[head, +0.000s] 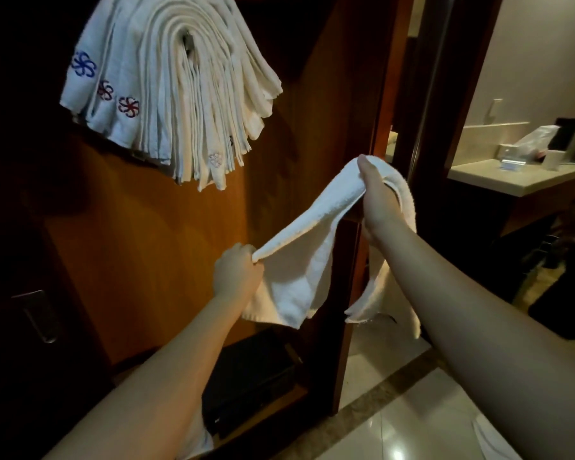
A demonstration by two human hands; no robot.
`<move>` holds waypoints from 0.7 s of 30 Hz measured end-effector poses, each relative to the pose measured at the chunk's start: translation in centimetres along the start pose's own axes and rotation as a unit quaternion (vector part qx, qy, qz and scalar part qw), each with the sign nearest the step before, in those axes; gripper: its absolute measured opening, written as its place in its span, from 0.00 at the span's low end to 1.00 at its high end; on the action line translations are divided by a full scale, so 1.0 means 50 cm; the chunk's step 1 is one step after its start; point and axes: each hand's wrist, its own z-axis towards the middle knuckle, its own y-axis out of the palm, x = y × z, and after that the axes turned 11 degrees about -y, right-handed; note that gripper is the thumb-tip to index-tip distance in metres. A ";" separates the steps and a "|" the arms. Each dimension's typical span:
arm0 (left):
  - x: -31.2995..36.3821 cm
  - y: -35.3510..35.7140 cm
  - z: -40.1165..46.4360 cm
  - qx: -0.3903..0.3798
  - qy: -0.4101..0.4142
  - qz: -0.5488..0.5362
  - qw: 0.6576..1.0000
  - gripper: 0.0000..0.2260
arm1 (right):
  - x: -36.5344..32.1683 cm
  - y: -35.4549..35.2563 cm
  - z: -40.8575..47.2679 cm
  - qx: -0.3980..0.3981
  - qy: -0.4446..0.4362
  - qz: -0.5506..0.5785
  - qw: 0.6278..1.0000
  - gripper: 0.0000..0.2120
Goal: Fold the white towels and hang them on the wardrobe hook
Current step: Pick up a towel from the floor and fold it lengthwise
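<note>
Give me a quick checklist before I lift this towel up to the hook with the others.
1. Left hand grips the lower end of the white towel: ok.
2. Right hand grips the upper end: ok.
3. Towel folded flat and neat: not ok, it sags and its ends hang loose.
4. Hook free to take more: cannot tell, the hung towels bury it.
5. Path up to the hook: ok, nothing between.

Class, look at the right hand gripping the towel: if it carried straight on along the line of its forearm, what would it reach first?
Probably the wardrobe's edge post just beyond the right hand and its towel; depth is unclear, so it might pass beside it.
</note>
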 end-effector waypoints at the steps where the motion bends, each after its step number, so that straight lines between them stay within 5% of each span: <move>1: -0.009 -0.002 0.007 -0.002 0.001 0.000 1.000 0.03 | 0.000 -0.002 0.001 0.013 0.003 -0.003 1.000 0.33; 6: -0.053 -0.021 0.022 -0.061 -0.056 -0.078 0.994 0.03 | -0.002 -0.016 0.008 0.047 0.003 0.005 0.999 0.25; 8: -0.069 -0.046 0.026 -0.073 -0.064 -0.127 0.987 0.03 | -0.005 -0.020 0.010 0.047 0.003 0.007 0.999 0.30; 10: -0.071 -0.085 0.030 -0.064 -0.052 -0.152 0.985 0.04 | -0.006 -0.023 0.015 0.052 -0.002 0.013 0.999 0.35; 15: -0.058 -0.231 0.039 0.030 0.001 -0.220 0.975 0.07 | -0.031 -0.026 0.035 0.074 -0.003 0.081 0.994 0.25; 16: -0.060 -0.266 0.038 0.053 0.024 -0.302 0.952 0.07 | -0.042 -0.023 0.035 0.083 0.000 0.103 0.991 0.24; 18: -0.076 -0.306 0.036 0.023 0.032 -0.530 0.847 0.11 | -0.056 -0.015 0.041 0.090 0.004 0.165 0.982 0.20; 20: -0.089 -0.270 0.010 -0.123 -0.086 -0.648 0.746 0.10 | -0.061 -0.003 0.043 0.080 0.007 0.234 0.969 0.17; 21: -0.092 -0.238 -0.008 -0.192 -0.136 -0.629 0.741 0.11 | -0.060 0.004 0.042 0.079 0.009 0.252 0.964 0.17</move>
